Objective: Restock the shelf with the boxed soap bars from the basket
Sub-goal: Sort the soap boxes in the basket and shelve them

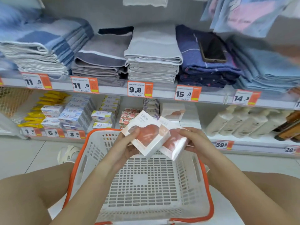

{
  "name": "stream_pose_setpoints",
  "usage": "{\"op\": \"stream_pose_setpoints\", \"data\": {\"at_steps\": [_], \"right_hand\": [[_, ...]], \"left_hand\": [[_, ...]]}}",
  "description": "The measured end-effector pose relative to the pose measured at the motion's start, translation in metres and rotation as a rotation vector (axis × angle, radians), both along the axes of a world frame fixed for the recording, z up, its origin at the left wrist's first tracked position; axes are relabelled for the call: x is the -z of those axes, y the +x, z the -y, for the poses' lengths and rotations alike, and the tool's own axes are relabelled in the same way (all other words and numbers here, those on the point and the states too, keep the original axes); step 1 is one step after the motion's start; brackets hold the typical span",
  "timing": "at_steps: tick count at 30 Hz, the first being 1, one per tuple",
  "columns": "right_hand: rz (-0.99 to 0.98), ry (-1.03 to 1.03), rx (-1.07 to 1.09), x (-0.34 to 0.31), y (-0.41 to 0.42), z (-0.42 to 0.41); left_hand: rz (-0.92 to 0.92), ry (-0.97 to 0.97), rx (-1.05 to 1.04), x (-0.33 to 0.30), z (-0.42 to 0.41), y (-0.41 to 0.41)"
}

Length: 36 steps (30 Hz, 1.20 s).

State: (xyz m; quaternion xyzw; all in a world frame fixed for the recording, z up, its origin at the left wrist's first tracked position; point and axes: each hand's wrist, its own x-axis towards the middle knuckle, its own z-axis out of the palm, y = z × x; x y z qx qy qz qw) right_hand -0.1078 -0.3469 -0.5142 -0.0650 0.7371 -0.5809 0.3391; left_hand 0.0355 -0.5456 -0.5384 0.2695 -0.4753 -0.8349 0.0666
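Observation:
My left hand [128, 143] grips a white soap box with a pink heart print [146, 135], tilted, above the basket. Beside it my right hand [193, 140] holds a second matching soap box [174, 143], partly tucked behind the first. Both boxes hover over the far end of the white basket with an orange rim [76, 172], whose floor shows nothing inside. On the lower shelf [243, 138] behind them stands another box of the same soap [172, 112].
Other soap packs [76, 112] fill the lower shelf's left part, and pale bottles [240, 122] stand at the right. Folded towels [152, 59] and a phone [212, 51] lie on the upper shelf. My knees flank the basket; a shoe [68, 153] rests on the floor.

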Motion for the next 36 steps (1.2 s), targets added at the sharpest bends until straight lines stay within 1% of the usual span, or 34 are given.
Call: {"op": "stream_pose_setpoints", "data": {"at_steps": [4,8,12,15,18,22,23,25,27,30,32,36], "right_hand": [[0.015,-0.024,-0.005,-0.016,-0.005,-0.005],[0.038,0.014,0.027,-0.021,-0.013,-0.019],[0.045,0.064,0.137,-0.026,-0.031,-0.039],[0.023,0.087,0.134,-0.026,-0.042,-0.054],[-0.026,0.127,0.148,-0.025,-0.047,-0.062],[-0.129,0.202,0.143,-0.023,-0.06,-0.072],[-0.159,0.229,0.13,-0.023,-0.066,-0.075],[-0.215,0.306,0.102,-0.022,-0.082,-0.083],[-0.267,0.377,0.082,-0.018,-0.103,-0.091],[-0.319,0.409,0.024,-0.013,-0.135,-0.096],[-0.35,0.407,-0.02,-0.009,-0.154,-0.093],[-0.379,0.456,-0.05,0.003,-0.183,-0.081]], "left_hand": [[0.012,0.103,-0.034,-0.01,-0.008,-0.009],[0.027,0.185,0.029,-0.011,-0.015,-0.013],[0.026,0.165,0.117,-0.01,-0.012,-0.013],[0.043,0.144,0.155,-0.012,-0.008,-0.019],[0.083,0.12,0.17,-0.011,-0.008,-0.025],[0.218,0.14,0.243,-0.003,-0.012,-0.034],[0.24,0.139,0.246,0.001,-0.014,-0.037],[0.264,0.135,0.185,0.005,-0.019,-0.047],[0.296,0.094,0.14,0.007,-0.019,-0.06],[0.334,-0.052,0.24,0.005,-0.014,-0.084],[0.366,-0.143,0.266,0.004,-0.01,-0.104],[0.363,-0.315,0.199,0.013,-0.003,-0.151]]}}
